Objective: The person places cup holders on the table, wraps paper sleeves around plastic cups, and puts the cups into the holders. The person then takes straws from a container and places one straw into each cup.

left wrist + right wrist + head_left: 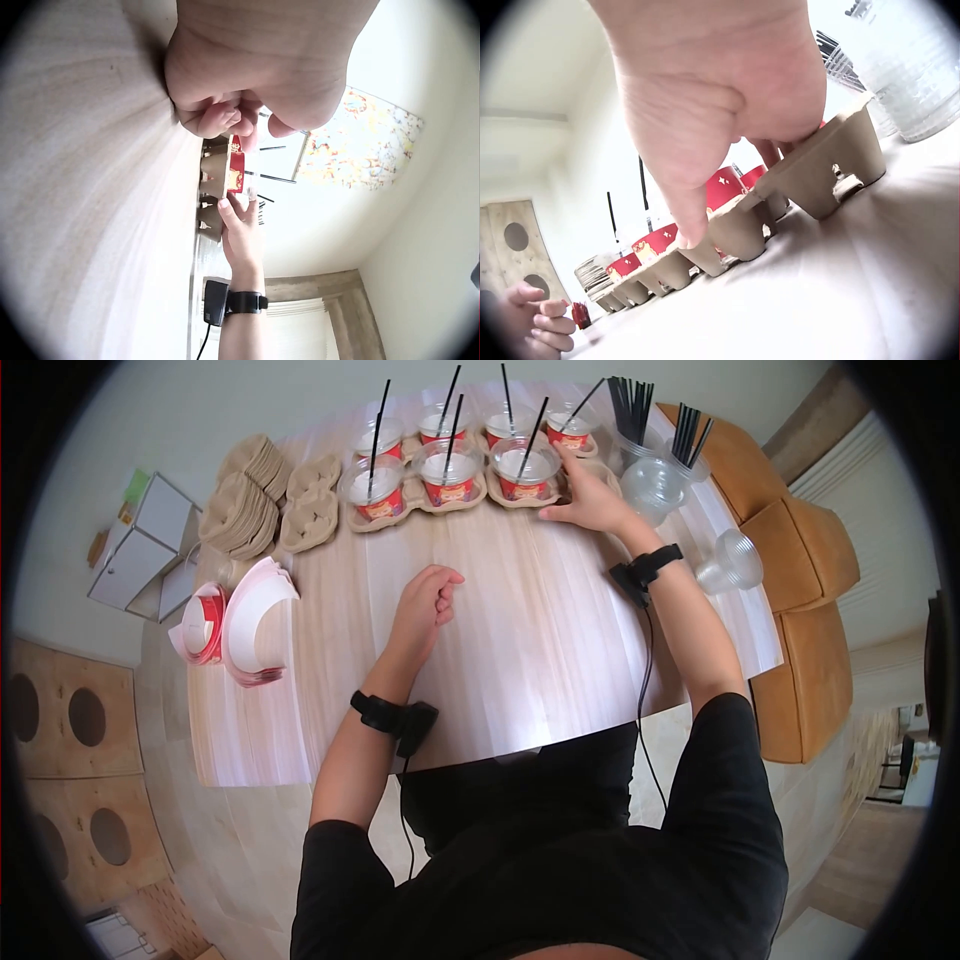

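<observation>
Right hand point(590, 500) gripping the rightmost pulp cup carrier point(821, 169), fingers over its rim, thumb low on its near wall; carrier on the table point(520, 650). Probably nudging it into line; next calls for a steady push. Left hand point(428, 600) loosely curled, empty. Right wrist view alone showing thumb contact

A pale wooden table point(560, 660) stands beside tan cushioned seats point(810, 590).
</observation>
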A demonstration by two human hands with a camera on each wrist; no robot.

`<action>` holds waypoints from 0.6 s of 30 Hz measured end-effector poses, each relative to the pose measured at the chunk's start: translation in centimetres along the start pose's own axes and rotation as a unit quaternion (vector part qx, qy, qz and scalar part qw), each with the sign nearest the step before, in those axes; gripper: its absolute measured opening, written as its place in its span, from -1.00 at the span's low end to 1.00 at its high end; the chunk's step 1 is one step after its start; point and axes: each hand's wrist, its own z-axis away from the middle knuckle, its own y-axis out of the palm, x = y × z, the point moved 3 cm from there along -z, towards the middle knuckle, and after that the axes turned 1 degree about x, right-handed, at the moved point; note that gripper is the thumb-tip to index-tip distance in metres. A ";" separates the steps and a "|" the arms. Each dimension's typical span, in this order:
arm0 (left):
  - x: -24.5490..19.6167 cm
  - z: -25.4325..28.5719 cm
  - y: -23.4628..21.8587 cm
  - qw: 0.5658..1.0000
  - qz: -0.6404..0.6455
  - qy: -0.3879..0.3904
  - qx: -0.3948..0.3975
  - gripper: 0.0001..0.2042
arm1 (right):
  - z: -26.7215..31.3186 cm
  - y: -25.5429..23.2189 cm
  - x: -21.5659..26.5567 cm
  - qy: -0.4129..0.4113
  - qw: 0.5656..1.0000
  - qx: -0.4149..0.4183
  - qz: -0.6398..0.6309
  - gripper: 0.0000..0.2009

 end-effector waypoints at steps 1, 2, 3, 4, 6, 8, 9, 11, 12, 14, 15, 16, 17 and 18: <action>0.0 0.1 0.0 1.000 0.008 0.003 0.000 -0.87 | 0.1 0.1 0.0 0.004 1.000 -0.006 0.000 0.05; 0.0 0.1 0.0 1.000 0.005 0.000 0.007 -0.87 | 0.4 0.1 0.1 -0.002 0.999 -0.032 -0.001 0.06; 0.1 0.1 0.0 1.000 0.013 0.004 0.007 -0.87 | 0.7 0.1 0.0 -0.007 0.998 -0.059 -0.001 0.07; 0.0 0.2 0.0 1.000 0.020 0.008 0.008 -0.87 | 1.4 -0.3 0.3 0.016 0.997 -0.072 0.020 0.03; 0.0 0.2 0.1 1.000 0.023 0.006 0.014 -0.87 | 3.6 -1.1 1.2 -0.019 0.991 -0.126 0.029 -0.03; 0.0 0.1 -0.1 0.999 0.027 0.005 0.018 -0.86 | 6.4 -2.0 2.6 -0.089 0.975 -0.202 0.017 -0.29; 0.1 0.0 -0.3 0.999 0.040 0.005 0.013 -0.86 | 8.1 -2.9 3.2 -0.083 0.975 -0.207 0.020 -0.29; 0.4 -0.1 -0.5 0.998 0.052 -0.001 0.019 -0.85 | 11.5 -5.2 5.2 -0.052 0.988 -0.140 0.032 -0.50; 0.4 -0.2 -0.7 0.997 0.077 -0.003 0.023 -0.84 | 13.1 -6.2 5.3 -0.058 0.981 -0.170 0.069 -0.67; 0.4 -0.3 -1.1 0.992 0.122 -0.014 0.033 -0.82 | 15.9 -8.4 4.7 -0.021 0.971 -0.210 0.114 -0.68; 0.4 -0.4 -1.2 0.992 0.123 -0.018 0.039 -0.82 | 17.4 -9.5 4.2 0.008 0.958 -0.242 0.154 -0.69; 0.2 -0.3 -1.1 0.986 0.160 -0.020 0.030 -0.81 | 18.6 -10.5 3.4 0.013 0.957 -0.244 0.157 -0.69; 0.0 -0.4 -1.2 0.980 0.197 -0.022 0.019 -0.81 | 19.8 -11.6 2.3 0.046 0.933 -0.264 0.240 -0.72; 0.1 -0.7 -2.0 0.975 0.218 -0.024 0.032 -0.80 | 21.0 -12.6 1.3 0.079 0.902 -0.280 0.320 -0.75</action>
